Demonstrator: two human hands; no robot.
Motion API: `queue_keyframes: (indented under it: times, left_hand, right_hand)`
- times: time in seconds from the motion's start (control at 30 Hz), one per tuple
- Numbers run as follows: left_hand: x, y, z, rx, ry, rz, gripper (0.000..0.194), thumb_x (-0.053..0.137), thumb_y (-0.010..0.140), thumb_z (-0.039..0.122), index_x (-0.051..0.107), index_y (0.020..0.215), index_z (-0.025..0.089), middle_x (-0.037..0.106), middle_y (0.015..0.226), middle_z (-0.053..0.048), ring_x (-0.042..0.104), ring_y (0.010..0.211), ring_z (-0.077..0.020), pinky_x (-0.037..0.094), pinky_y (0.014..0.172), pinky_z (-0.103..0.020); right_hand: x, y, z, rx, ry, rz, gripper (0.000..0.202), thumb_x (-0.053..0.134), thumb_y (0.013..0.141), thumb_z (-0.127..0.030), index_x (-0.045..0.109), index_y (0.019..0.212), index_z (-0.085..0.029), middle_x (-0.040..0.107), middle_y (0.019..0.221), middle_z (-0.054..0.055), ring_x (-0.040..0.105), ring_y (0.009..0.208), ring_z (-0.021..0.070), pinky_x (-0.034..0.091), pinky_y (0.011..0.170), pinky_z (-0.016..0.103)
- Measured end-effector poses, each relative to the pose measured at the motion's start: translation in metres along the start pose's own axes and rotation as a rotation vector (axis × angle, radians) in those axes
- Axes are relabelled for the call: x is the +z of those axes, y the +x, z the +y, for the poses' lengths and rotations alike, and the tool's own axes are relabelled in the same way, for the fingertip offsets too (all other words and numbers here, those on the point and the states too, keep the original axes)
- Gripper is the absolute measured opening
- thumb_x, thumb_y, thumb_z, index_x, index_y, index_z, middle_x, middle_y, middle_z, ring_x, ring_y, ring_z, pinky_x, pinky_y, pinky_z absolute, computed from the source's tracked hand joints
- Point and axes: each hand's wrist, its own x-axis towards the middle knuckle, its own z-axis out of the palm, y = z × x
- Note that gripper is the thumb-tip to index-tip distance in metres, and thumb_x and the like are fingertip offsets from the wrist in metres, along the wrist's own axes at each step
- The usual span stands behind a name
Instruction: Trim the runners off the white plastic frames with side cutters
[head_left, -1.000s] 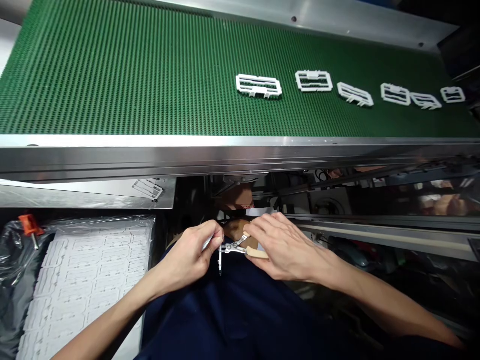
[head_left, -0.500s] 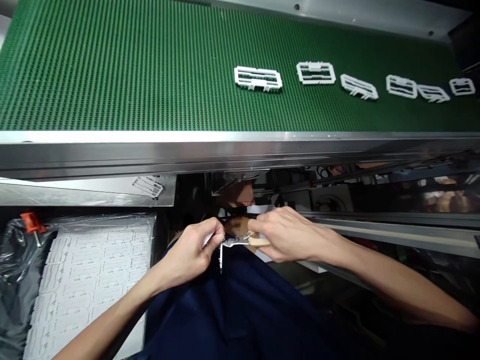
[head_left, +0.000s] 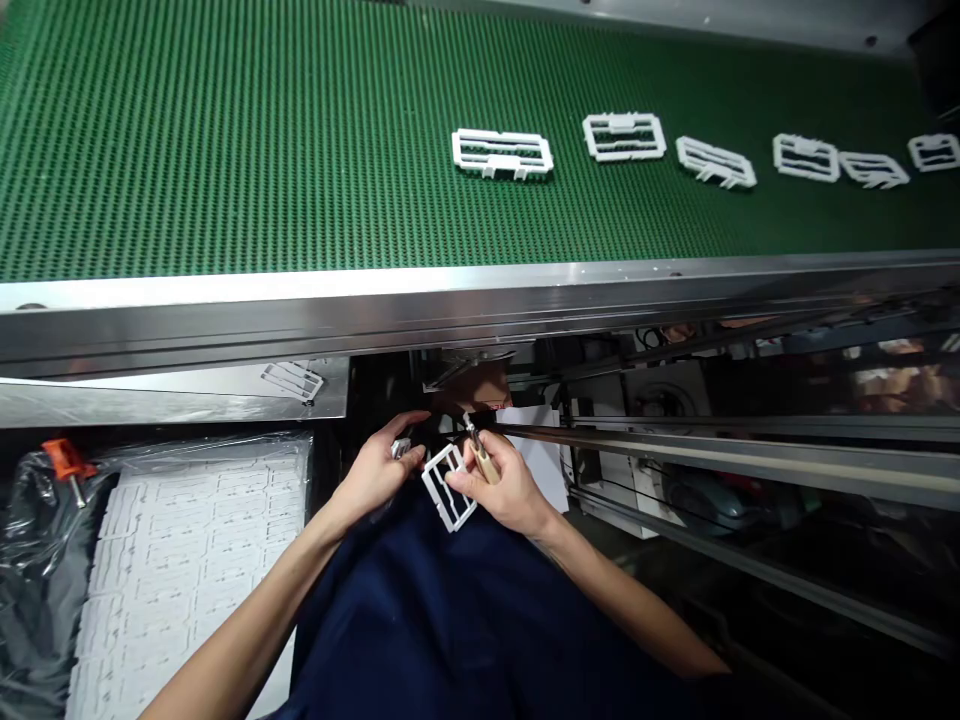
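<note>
Low in the middle, over dark blue clothing, my right hand grips a white plastic frame by its right side, with the thumb across it. The same hand also holds a tool with a pale wooden handle and a metal tip pointing up. My left hand is to the left of the frame, its fingers closed around a small whitish piece, partly hidden by the fingers. That piece and the frame are apart.
Several white frames lie on the green conveyor belt behind its metal rail. Another frame rests on a metal ledge. At lower left are a box of stacked white parts and an orange-handled tool.
My hands have moved apart. The white frame, earlier edge-on by my left fingers, now faces up in my right hand, and the tool has turned upward. The belt's frames have shifted slightly in view.
</note>
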Motion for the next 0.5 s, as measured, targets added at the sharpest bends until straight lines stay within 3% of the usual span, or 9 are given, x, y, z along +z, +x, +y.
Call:
queue_keyframes:
  times: [0.13, 0.23, 0.5]
  left_hand:
    - [0.002, -0.001, -0.007, -0.152, -0.441, -0.173, 0.046, 0.054, 0.083, 0.047, 0.058, 0.114, 0.013, 0.065, 0.093, -0.010, 0.059, 0.071, -0.0170, 0.045, 0.058, -0.025]
    - [0.005, -0.007, -0.004, -0.136, -0.737, -0.279, 0.048, 0.058, 0.082, 0.046, 0.059, 0.115, 0.012, 0.064, 0.105, -0.014, 0.062, 0.080, -0.0193, 0.048, 0.064, -0.024]
    - [0.013, -0.016, -0.003, -0.109, -0.933, -0.237, 0.040, 0.063, 0.079, 0.043, 0.063, 0.107, 0.013, 0.067, 0.101, -0.011, 0.064, 0.087, -0.0229, 0.051, 0.078, -0.030]
  right_hand:
    - [0.002, 0.002, -0.009, 0.035, 0.041, 0.143, 0.025, 0.065, 0.072, -0.032, 0.045, 0.076, -0.019, 0.043, 0.063, -0.006, 0.040, 0.055, 0.0076, 0.036, 0.052, 0.020]
    - [0.014, 0.003, -0.017, 0.030, 0.110, 0.227, 0.025, 0.065, 0.072, -0.033, 0.044, 0.074, -0.019, 0.049, 0.065, -0.004, 0.048, 0.057, 0.0094, 0.043, 0.055, 0.022]
    - [0.030, -0.002, -0.030, 0.000, 0.056, 0.278, 0.020, 0.065, 0.072, -0.027, 0.046, 0.074, -0.020, 0.059, 0.066, -0.001, 0.058, 0.059, 0.0126, 0.050, 0.056, 0.024]
